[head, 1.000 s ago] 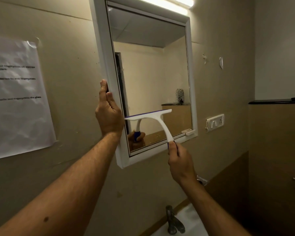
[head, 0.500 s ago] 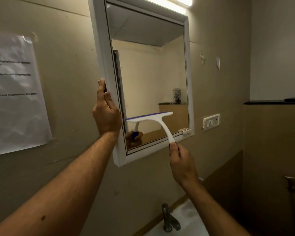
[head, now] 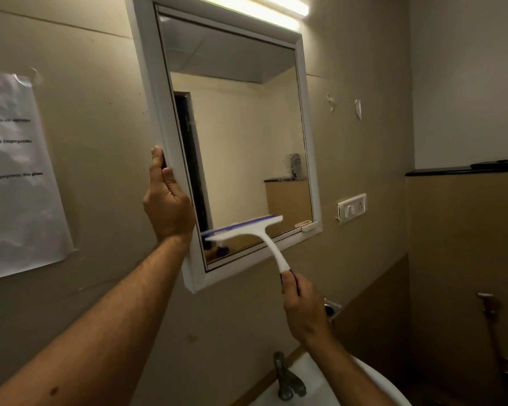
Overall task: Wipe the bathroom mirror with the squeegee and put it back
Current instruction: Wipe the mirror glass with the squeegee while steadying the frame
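A white-framed mirror (head: 241,136) hangs on the beige wall, its left side swung out from the wall. My left hand (head: 167,203) grips the frame's left edge, fingers curled behind it. A white squeegee (head: 247,228) with a blue blade lies against the lower part of the glass, slightly blurred. My right hand (head: 304,307) grips its blue handle end just below the frame's bottom edge.
A white sink (head: 320,382) with a metal tap (head: 288,379) sits below. A paper notice (head: 15,174) is taped to the wall at left. A switch plate (head: 352,208) is right of the mirror, a dark ledge (head: 464,170) farther right, a light bar (head: 261,7) above.
The squeegee has slid down the glass toward the bottom frame, and my right hand has dropped with it. My left hand stays on the frame's edge.
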A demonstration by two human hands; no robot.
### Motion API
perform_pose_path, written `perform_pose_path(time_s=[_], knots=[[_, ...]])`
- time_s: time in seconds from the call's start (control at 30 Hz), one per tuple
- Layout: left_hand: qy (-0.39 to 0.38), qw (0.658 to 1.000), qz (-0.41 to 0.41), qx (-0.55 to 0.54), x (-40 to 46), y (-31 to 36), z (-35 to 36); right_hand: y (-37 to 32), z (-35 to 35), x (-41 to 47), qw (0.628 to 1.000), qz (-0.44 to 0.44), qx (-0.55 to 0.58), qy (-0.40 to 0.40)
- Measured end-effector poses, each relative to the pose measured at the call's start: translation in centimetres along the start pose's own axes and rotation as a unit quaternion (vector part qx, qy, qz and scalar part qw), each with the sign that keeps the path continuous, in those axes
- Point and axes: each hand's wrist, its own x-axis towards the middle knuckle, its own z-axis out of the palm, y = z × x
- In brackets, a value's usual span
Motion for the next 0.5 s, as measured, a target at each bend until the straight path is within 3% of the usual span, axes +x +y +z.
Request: perform_pose_path(time_s=[0.2, 0.5], knots=[[-0.002, 1.0, 0.003, -0.01, -0.2, -0.2, -0.1, -1.1, 1.6, 1.6, 0.999, -0.02, 0.035, 0.013], [0.0, 1.0, -0.007, -0.006, -0.4, -0.3, 0.0, 2.9, 0.4, -1.9, 0.999, 0.016, -0.028, 0.001]])
